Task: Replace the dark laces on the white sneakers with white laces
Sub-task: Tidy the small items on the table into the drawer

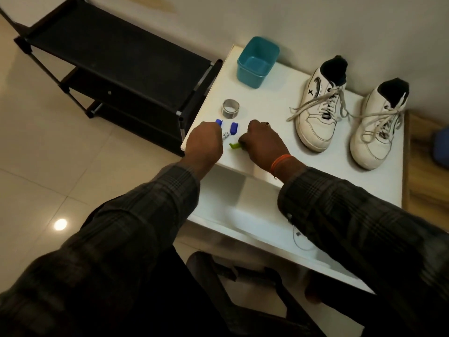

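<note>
Two white sneakers point(352, 113) stand at the far right of the white counter point(267, 93), toes toward the person, pale laces point(323, 105) loose and trailing. Both hands work at the near left edge: the left hand point(204, 142) curls over small blue pieces point(234, 128), the right hand point(263, 142) pinches a green piece point(235, 146). Farther back sit a silver ring point(230, 108) and a teal tub point(257, 62).

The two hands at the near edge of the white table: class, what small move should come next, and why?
Probably finish gathering the small pieces. The right hand grips a green piece, and the left hand curls beside two blue pieces, with the teal tub open behind. Both sneakers lie untouched, already laced in pale laces.
</note>
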